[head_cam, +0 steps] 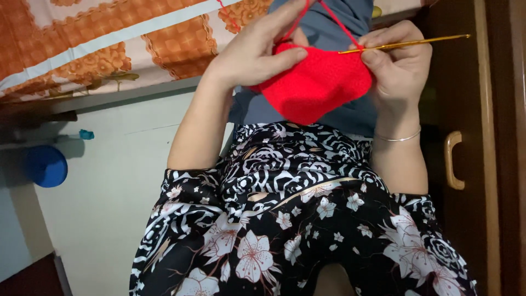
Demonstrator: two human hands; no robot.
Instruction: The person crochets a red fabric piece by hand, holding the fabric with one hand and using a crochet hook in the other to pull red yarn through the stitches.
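A red crocheted piece (318,82) hangs between my two hands above my lap. My left hand (257,49) pinches its upper left edge, thumb on the fabric, and a red yarn strand (334,16) runs up past my fingers. My right hand (397,66) grips a thin gold crochet hook (405,43) whose tip sits at the piece's upper right edge, and also holds that edge. There is a thin silver bangle (399,138) on my right wrist. I wear a black and white floral garment (296,219).
An orange patterned bedsheet (109,38) covers the bed at the upper left. A blue round object (46,164) sits low at the left. A dark wooden cabinet door with a curved handle (452,160) stands close on the right. Grey-blue cloth (339,24) lies behind the red piece.
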